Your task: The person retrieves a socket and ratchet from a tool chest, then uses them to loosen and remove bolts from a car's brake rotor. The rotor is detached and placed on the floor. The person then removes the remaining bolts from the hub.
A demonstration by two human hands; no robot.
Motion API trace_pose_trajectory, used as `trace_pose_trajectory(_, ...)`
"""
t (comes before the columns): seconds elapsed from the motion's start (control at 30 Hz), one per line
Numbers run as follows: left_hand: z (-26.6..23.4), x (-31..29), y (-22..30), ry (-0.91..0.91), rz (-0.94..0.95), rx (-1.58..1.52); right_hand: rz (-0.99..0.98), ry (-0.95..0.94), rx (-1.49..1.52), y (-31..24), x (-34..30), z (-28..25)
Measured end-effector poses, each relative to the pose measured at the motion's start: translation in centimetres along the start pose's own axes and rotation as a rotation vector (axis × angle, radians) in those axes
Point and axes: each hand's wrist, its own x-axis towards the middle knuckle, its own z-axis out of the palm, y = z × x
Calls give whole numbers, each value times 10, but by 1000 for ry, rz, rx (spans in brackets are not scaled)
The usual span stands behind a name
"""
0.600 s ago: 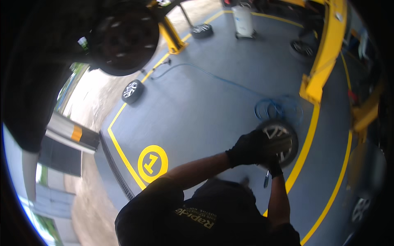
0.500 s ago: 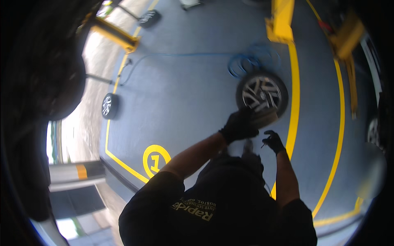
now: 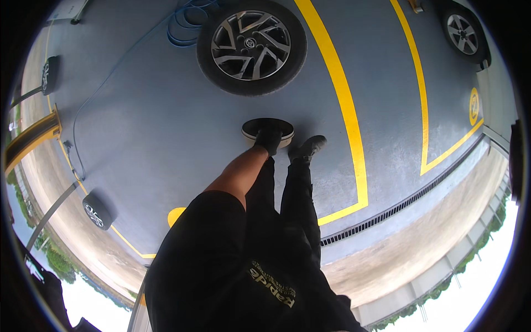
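My left hand (image 3: 269, 140), in a black glove, is closed on a round drum-shaped part (image 3: 255, 125), dark inside with a pale rim. It hangs low by my legs, and the fingers are partly hidden against it. Just beyond lies a wheel (image 3: 250, 43) flat on the floor, its black tyre around a dark and silver alloy rim. A gap separates the wheel from the drum-shaped part. My right hand is out of the picture. Below the held part my shoe (image 3: 311, 147) shows on the grey floor.
A blue air hose (image 3: 119, 63) lies coiled beside the wheel and runs left. Two more wheels (image 3: 97, 210) (image 3: 50, 75) are at the left, near a yellow lift arm (image 3: 33, 141). Yellow lines (image 3: 340, 83) mark the bay. A drain grate (image 3: 381, 213) and a parked car's wheel (image 3: 462, 34) are to the right.
My view has turned and come nearer the wheel. The part in my left hand has gone from raised and blurred to low by my legs. My right hand has left the picture.
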Motion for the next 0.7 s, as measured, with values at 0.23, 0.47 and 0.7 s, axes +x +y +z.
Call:
trace_pose_trajectory(0.23, 102, 109, -23, -117, -64, 17, 244, -132, 142, -86, -42, 106)
trace_pose_trajectory(0.47, 134, 162, -61, -99, -89, -307, 331, -111, 168, -115, -48, 114)
trace_pose_trajectory(0.7, 127, 169, -93, 102, -65, -264, 312, -138, 170, -119, -26, 108)
